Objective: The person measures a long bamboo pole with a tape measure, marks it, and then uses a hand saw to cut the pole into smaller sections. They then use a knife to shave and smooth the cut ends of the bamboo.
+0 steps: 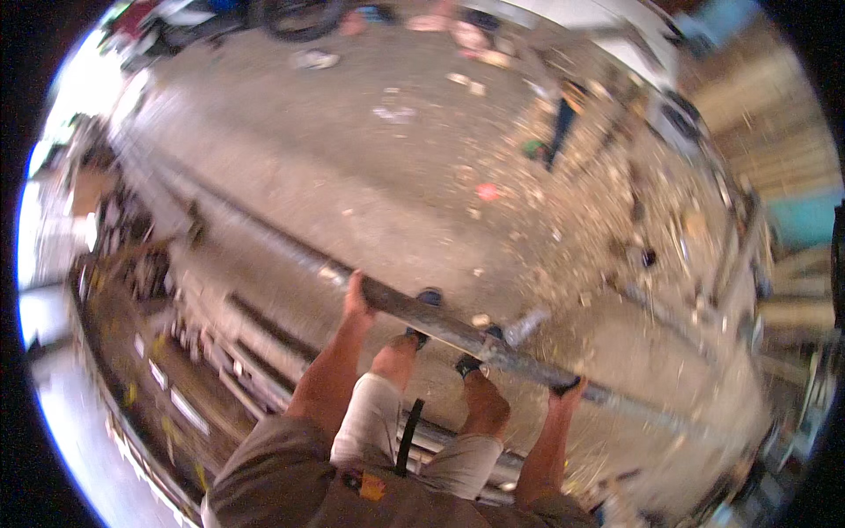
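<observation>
And there was the floor (422, 167), broad and dusty, running out to a blurred rim! Across it, slantwise from upper left to lower right, went the pole (431, 324), lying in front of the person's body, over the shoes (466, 363), both ends smeared out of clear sight. Chips (502, 220) lay thick on the right, loose as if left where they fell. Logs (273, 326) ran side by side at the lower left, probably laid that way to save room. Up top, part of a wheel (304, 19), well apart from it all!

Now the hands, and what a spread! The left hand (355, 297) grasped the pole on the upper-left side, the right hand (568, 392) grasped it further down to the right, legs between them; that wide hold likely steadied such a long piece and shared its weight. The fingers' wrap underneath? Couldn't tell. And smallest, a red scrap (487, 191), flat among the chips, touched by neither hand!
</observation>
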The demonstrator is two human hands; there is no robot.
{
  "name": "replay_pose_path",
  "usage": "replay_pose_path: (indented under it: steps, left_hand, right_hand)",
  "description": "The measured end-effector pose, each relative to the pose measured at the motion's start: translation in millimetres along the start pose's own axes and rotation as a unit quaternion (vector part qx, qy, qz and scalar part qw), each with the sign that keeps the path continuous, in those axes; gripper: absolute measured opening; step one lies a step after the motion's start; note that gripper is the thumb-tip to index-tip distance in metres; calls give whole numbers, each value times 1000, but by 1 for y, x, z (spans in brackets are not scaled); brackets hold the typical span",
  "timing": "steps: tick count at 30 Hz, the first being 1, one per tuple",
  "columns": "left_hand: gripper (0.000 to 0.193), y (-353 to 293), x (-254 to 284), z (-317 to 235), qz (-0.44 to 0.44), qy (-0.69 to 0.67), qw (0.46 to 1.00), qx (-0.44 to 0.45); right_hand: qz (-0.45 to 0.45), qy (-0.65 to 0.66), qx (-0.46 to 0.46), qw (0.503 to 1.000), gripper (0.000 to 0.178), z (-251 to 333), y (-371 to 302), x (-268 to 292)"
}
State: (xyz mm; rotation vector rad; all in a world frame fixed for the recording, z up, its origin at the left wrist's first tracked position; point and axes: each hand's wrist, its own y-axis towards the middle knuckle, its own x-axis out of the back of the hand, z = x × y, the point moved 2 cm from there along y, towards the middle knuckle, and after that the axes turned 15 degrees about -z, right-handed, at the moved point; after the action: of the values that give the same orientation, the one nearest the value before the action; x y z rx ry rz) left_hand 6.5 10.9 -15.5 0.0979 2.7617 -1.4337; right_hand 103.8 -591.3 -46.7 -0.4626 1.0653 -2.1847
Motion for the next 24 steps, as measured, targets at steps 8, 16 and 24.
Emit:
replay_pose_path:
  steps: [8, 16, 24]
  left_hand:
    - [62, 96, 12, 55, 22, 26, 999, 41]
    - [65, 240, 12, 40, -3, 28, 998, -48]
    - [70, 298, 17, 105, 17, 63, 997, -49]
  right_hand:
    - [-126, 5, 7, 992, 39, -54, 101, -6]
    - [-124, 9, 26, 992, 39, -119, 175, -29]
    - [-172, 66, 66, 981, 44, -107, 200, -37]
